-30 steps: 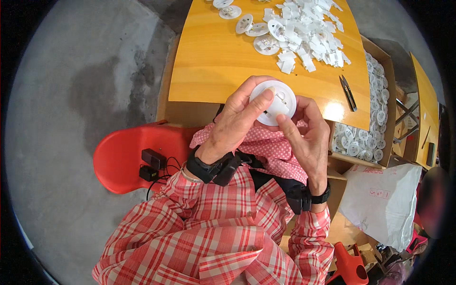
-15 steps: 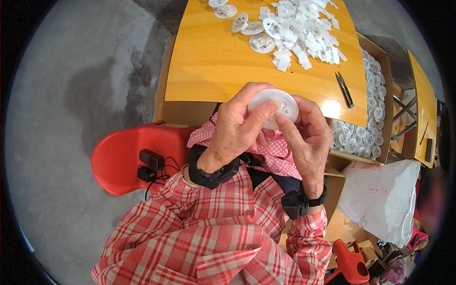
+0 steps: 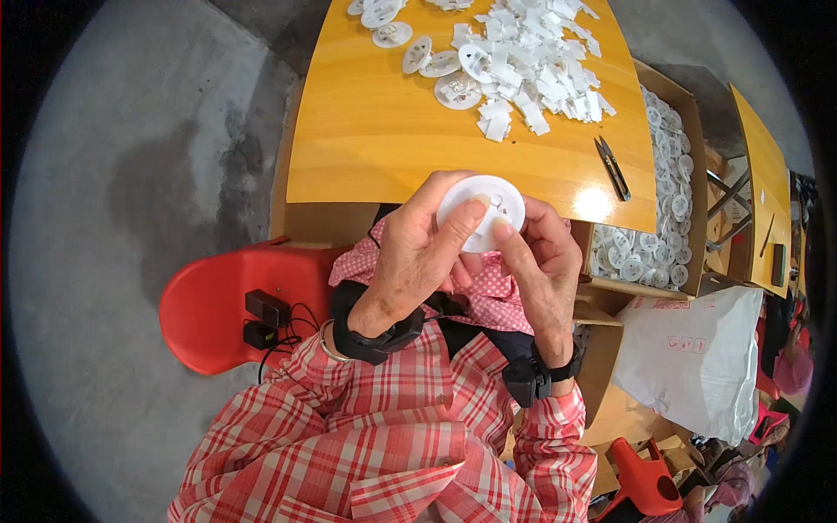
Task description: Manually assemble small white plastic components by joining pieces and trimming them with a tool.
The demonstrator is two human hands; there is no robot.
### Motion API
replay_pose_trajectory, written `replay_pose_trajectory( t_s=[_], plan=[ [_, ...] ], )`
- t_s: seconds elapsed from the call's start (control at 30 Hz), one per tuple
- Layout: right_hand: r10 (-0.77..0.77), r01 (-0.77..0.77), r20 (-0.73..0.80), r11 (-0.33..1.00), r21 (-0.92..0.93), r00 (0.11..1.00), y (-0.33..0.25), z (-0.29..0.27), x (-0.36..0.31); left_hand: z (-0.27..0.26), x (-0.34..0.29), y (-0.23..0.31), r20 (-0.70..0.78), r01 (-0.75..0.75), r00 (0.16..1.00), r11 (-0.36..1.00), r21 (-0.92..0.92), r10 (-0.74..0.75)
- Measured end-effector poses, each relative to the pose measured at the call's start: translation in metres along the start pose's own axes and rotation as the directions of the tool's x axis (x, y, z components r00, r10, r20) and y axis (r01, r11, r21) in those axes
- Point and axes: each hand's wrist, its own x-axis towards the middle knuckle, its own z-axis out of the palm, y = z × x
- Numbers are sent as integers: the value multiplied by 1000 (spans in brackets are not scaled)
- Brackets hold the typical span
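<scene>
A round white plastic disc (image 3: pixel 475 193) with small fittings at its middle is gripped in front of me, just off the table's near edge. My left hand (image 3: pixel 418 248) pinches its left side, thumb across the face and fingers behind. On the other side my right hand (image 3: pixel 540 261) holds the lower right rim, its thumb pressing near the middle. The fingers behind the disc are mostly hidden. Similar white discs (image 3: pixel 392 35) lie on the far left of the table, beside a heap of small white flat pieces (image 3: pixel 532 65).
Black thread snips (image 3: pixel 613 170) rest on the yellow table (image 3: pixel 366 139), right of the heap. A cardboard box (image 3: pixel 693 192) full of white discs stands against its right side. A white sack (image 3: pixel 689 366) lies below that. At left is a red chair (image 3: pixel 205 305) with black adapters (image 3: pixel 266 307).
Both hands with the disc have shifted slightly left and down in the picture, and the whole view has shifted left a little. The disc now faces more toward me, showing its middle fittings.
</scene>
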Motion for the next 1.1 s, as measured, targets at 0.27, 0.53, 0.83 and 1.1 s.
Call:
replay_pose_trajectory(
  t_s=[0.27, 0.53, 0.83, 1.1],
  plan=[
    [-132, 127, -36, 985, -120, 991, 5, -2, 1, -4, 6, -12, 27, -212, 977, 976, 39, 211],
    [-103, 99, -19, 983, -157, 994, 8, -2, 0, -4, 6, -20, -19, -291, 956, 952, 98, 294],
    [-252, 233, -25, 923, -306, 967, 18, -4, 3, -4, 5, -14, -41, -172, 982, 968, 184, 183],
    [-126, 115, -24, 960, -256, 992, 9, -8, 2, -6, 9, -13, 75, -70, 995, 995, 67, 65]
  ],
)
